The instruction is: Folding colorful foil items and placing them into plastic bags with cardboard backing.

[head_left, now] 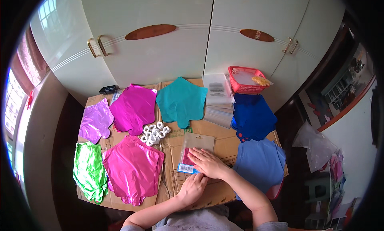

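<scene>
A flat clear plastic bag [205,142] with a hanging hole at its top lies on the cardboard in front of me. Folded dark pink foil [186,160] shows inside, above a blue-edged barcode label [186,168]. My right hand [209,164] rests flat across the bag's right side, fingers stretched out and pressing on it. Close below it, my left hand [193,188] is closed, its curled fingers at the bag's lower right corner; what they pinch is hidden. White ribbon rolls [155,134] are heaped just beyond the bag to the left.
Foil balloon stacks surround the work spot: lilac [96,121], purple [134,109], teal [182,101], green [90,171], pink [134,169], dark blue [254,117] and light blue [262,165]. Clear bags [218,91] are piled beside a red basket [242,87]. Cabinet doors [152,55] stand behind.
</scene>
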Action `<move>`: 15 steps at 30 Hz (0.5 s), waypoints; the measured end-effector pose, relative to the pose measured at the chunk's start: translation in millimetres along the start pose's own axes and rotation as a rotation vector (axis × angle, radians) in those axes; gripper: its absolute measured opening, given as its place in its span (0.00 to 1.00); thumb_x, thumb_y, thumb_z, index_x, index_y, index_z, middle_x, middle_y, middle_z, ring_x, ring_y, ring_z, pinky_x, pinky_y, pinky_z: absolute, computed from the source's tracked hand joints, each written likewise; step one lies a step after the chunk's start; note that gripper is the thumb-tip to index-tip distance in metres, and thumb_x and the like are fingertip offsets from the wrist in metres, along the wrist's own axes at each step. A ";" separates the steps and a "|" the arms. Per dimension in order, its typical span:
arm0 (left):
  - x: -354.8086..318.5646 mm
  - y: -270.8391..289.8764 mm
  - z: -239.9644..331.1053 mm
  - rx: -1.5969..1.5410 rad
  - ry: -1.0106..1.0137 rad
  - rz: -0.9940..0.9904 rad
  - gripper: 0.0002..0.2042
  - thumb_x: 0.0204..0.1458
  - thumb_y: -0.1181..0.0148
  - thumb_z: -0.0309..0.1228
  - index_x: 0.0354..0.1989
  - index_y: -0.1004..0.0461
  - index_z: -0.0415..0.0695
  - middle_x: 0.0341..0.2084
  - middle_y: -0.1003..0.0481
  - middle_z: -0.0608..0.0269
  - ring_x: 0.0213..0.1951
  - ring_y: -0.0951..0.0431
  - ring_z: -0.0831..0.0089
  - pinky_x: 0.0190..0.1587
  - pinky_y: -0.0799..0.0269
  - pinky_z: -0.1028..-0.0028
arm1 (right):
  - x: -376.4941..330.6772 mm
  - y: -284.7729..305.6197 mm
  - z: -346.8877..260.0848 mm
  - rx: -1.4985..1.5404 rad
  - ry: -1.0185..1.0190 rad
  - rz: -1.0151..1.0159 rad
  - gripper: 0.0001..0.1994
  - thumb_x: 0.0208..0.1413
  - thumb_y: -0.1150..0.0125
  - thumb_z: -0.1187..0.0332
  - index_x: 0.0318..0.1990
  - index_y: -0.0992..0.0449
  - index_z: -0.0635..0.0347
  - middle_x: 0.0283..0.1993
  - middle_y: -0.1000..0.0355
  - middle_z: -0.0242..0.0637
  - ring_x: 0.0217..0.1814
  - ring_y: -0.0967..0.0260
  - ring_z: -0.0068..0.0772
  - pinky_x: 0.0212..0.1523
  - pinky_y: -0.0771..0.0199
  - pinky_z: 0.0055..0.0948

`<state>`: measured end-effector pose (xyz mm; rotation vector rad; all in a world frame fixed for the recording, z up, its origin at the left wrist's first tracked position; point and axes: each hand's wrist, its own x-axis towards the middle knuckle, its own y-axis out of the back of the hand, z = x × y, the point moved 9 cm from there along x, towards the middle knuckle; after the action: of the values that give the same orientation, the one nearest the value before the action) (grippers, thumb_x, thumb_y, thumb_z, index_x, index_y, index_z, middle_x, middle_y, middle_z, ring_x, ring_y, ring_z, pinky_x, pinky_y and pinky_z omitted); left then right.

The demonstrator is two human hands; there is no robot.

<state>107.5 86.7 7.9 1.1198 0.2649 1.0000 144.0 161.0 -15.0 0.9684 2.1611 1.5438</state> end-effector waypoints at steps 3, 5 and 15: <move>-0.6 -6.4 -5.8 0.002 0.038 0.001 0.07 0.47 0.43 0.28 0.34 0.27 0.42 0.31 0.30 0.57 0.35 0.27 0.60 0.41 0.29 0.64 | 1.2 -0.3 -0.1 0.009 0.008 0.002 0.27 0.60 0.49 0.61 0.65 0.42 0.60 0.70 0.49 0.43 0.73 0.54 0.41 0.70 0.53 0.41; 2.8 -5.1 -6.9 0.000 0.050 -0.014 0.06 0.47 0.43 0.28 0.33 0.28 0.42 0.30 0.29 0.57 0.35 0.27 0.60 0.40 0.30 0.64 | 0.0 -1.0 0.5 0.012 0.008 0.003 0.27 0.60 0.49 0.61 0.64 0.42 0.61 0.70 0.49 0.44 0.73 0.54 0.41 0.70 0.53 0.41; 2.0 -8.4 -7.9 0.069 0.067 0.051 0.05 0.47 0.40 0.30 0.29 0.28 0.43 0.26 0.30 0.59 0.32 0.29 0.62 0.36 0.31 0.66 | 0.6 1.4 0.8 0.028 0.028 0.017 0.27 0.59 0.47 0.61 0.64 0.41 0.61 0.70 0.48 0.43 0.73 0.53 0.41 0.70 0.52 0.41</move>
<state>108.0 92.6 -2.3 1.1611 0.3283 1.0817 144.5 162.3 -13.9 0.9814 2.2050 1.5480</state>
